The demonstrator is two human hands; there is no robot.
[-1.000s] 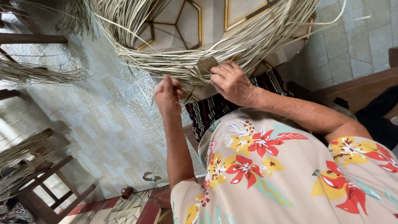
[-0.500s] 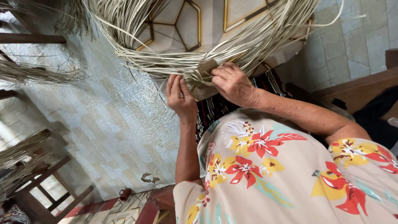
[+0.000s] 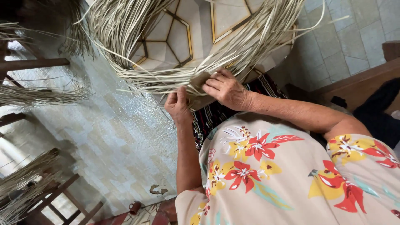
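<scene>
Weaving: our left hand (image 3: 178,105) pinches pale reed strands (image 3: 166,81) at the coil's lower edge, above our lap. Our right hand (image 3: 225,88), fingers curled, presses a small brown pad (image 3: 199,80) against the same strands.

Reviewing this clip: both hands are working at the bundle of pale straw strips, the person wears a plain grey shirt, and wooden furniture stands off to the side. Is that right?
Not quite. The head view shows the shirt is beige with red and yellow flowers, not plain grey. The rest holds: the left hand and right hand are both at the bundle of pale straw strips, and wooden furniture stands off to the side.
</scene>
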